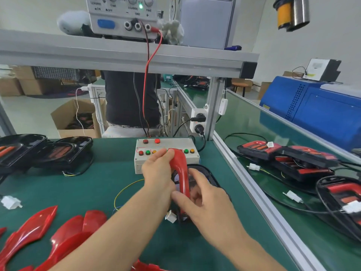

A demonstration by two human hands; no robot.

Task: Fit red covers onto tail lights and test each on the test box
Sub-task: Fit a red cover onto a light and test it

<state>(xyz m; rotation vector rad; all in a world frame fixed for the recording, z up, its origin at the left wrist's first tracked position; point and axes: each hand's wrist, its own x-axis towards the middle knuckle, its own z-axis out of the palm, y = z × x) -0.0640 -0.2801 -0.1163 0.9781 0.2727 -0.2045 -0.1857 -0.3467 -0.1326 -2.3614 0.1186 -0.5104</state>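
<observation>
A curved red cover [180,169] lies over a black tail light [203,174] on the green mat, just in front of the grey test box [167,142]. My left hand [158,173] grips the cover's upper bend with its fingertips. My right hand [205,200] pinches the cover's lower end between thumb and fingers and hides most of the tail light. A white connector [171,217] on the light's yellow and blue wires [125,190] lies loose by my left wrist.
Loose red covers [58,231] lie at the front left. Uncovered tail lights [48,151] are stacked at the back left. Covered lights [293,159] with cables sit on the right bench beyond an aluminium rail [254,184]. A power supply [123,14] stands on the shelf above.
</observation>
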